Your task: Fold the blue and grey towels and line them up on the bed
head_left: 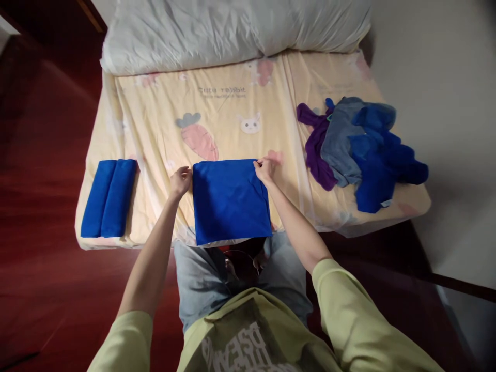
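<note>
Right hand (265, 169) is pinching the cloth (232, 201) at its far right corner; left hand (181, 181) is resting at left edge — hold unclear. Folded bundle (114, 199) is lying left, seemingly done — heap (360, 147) is lying right, unfolded.

On the bed (155, 129) (yellow, carrot-printed) we see pale bedding (232, 31), a folded blue bundle (120, 199), a square blue cloth (232, 201) and heaped clothes (366, 147).

With the cloth (232, 201) as centre, on the near edge of the bed (155, 119), a quilt (232, 36) lies at twelve o'clock across the bed. A clothes pile (372, 150) sits between two and three, a bundle (120, 199) at nine, the left hand (181, 181) near ten, the right hand (264, 169) between one and two, legs (201, 284) at six.
</note>
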Available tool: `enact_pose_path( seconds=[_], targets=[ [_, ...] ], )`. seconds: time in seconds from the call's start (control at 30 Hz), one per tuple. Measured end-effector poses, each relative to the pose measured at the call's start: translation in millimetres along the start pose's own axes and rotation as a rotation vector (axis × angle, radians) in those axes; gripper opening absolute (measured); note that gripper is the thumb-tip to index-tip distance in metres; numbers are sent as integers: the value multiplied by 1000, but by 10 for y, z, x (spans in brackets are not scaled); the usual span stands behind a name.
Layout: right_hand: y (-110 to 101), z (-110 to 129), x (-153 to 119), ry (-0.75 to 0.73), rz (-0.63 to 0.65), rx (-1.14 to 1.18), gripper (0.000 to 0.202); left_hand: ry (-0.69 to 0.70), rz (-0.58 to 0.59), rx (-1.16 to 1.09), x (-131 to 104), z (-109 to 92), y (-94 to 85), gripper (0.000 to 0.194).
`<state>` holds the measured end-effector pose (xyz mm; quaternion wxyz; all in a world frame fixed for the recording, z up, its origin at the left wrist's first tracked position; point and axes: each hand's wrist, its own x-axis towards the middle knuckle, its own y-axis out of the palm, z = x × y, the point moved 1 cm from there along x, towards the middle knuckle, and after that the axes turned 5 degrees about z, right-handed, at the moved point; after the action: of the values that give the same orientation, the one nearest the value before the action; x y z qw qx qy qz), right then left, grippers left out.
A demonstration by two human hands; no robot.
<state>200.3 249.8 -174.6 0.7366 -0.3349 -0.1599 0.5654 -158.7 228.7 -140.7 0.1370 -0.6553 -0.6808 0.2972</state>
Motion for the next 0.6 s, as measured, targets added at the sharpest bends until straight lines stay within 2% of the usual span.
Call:
enact_pose_path(
  seconds=[0.07, 0.17, 0.4, 0.6],
  targets=[
    [-4, -31, -8, -6, -12, -13, 18, 22, 36, 14, 222, -92, 60, 38],
    [-28, -97, -35, -9, -41, -34, 17, 84, 72, 99, 375, -204, 111, 27],
    [-28, -149, -69, -92, -60, -45, 21, 171, 73, 206, 420, -319, 104, 17],
    [-89, -209, -42, 22, -135, 2, 20, 232, 99, 287, 507, -354, 145, 24]
  ],
)
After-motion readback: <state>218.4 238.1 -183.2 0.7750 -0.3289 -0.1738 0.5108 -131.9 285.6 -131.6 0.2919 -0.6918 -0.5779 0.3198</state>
